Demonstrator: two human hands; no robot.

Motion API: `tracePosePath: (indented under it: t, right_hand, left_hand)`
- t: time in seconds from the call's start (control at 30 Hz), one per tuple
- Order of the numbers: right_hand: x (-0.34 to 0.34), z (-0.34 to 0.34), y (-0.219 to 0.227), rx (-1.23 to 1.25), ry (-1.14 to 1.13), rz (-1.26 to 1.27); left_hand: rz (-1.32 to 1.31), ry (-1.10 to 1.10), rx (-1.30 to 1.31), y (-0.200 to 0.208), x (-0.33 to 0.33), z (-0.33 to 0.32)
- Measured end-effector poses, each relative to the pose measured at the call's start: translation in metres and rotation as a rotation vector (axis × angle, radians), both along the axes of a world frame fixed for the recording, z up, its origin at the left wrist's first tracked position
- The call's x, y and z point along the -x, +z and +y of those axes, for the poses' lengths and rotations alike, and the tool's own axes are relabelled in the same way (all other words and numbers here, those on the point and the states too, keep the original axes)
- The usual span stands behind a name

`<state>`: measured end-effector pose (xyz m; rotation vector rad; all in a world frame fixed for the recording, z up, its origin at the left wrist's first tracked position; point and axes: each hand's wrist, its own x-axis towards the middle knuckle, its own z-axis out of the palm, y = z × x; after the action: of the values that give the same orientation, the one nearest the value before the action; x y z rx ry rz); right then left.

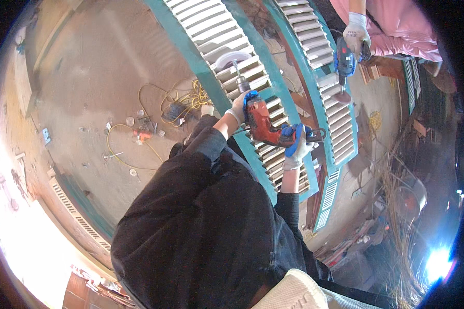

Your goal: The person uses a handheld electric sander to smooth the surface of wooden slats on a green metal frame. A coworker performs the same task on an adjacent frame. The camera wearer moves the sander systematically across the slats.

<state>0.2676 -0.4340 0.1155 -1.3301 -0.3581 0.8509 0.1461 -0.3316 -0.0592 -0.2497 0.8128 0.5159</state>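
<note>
A red power drill [260, 120] is in both my hands, over a louvred shutter with a teal frame [196, 49] and pale slats [214, 32]. My left hand [239, 107], in a white and blue work glove, is wrapped round the drill's front body behind the chuck. The rear handle is in the grip of my gloved right hand [300, 145]; its finger on the trigger cannot be made out. A round, pale disc [233, 59] on the drill's shaft lies at the slats, blurred; whether it touches them I cannot tell.
At the upper right, a co-worker's gloved hand [357, 34] holds a blue drill [344, 59] with a disc over a second shutter [339, 135]. Yellow cable [195, 97] lies coiled on the dusty floor [108, 67]. Another shutter [77, 212] lies at lower left.
</note>
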Motion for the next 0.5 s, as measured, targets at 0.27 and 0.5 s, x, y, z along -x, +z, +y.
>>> tracePosePath:
  t: [0.27,0.5]
  right_hand:
    - [0.01,-0.026,-0.003,0.017,0.272,-0.279]
    - [0.067,-0.038,0.006,0.045,0.349,-0.799]
  left_hand:
    - [-0.34,0.126,-0.142,0.009,0.002,-0.017]
    - [-0.335,0.151,-0.29,0.007,0.024,-0.015]
